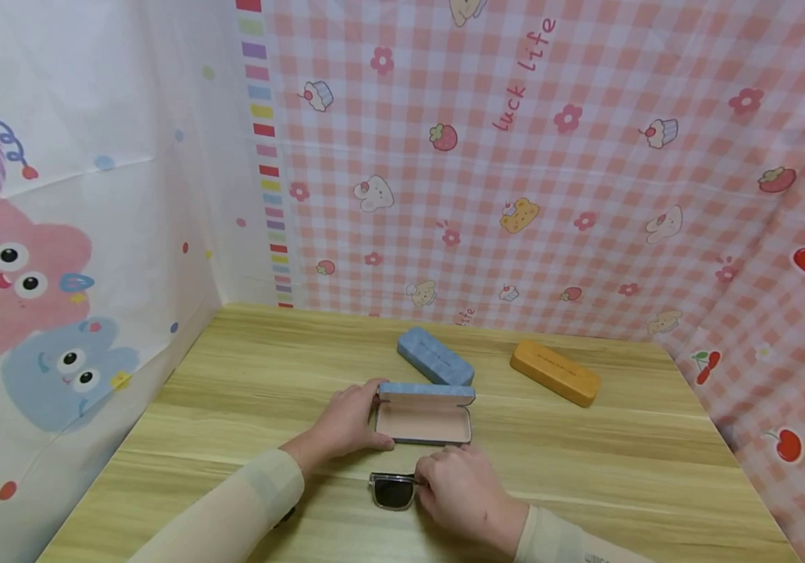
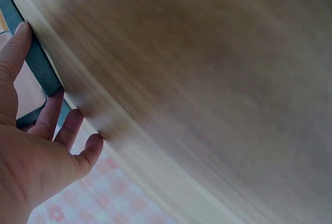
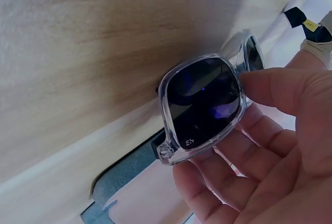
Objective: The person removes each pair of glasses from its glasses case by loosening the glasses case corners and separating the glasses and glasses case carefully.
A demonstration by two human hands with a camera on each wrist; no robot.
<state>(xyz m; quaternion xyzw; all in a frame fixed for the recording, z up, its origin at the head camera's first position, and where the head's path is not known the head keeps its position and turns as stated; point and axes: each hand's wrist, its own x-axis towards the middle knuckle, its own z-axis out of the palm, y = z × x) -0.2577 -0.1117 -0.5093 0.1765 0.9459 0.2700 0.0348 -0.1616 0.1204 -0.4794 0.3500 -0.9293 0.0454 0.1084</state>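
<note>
Sunglasses [image 1: 393, 494] in right grip [image 1: 462, 491], "luck life" on checked cloth [image 1: 473, 199] behind

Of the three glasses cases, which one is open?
The front blue case, held by the left hand: its pale lining shows, while the rear blue case and orange case are closed.

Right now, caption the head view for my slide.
Left hand holds an open blue case; right hand pinches dark sunglasses.
</note>
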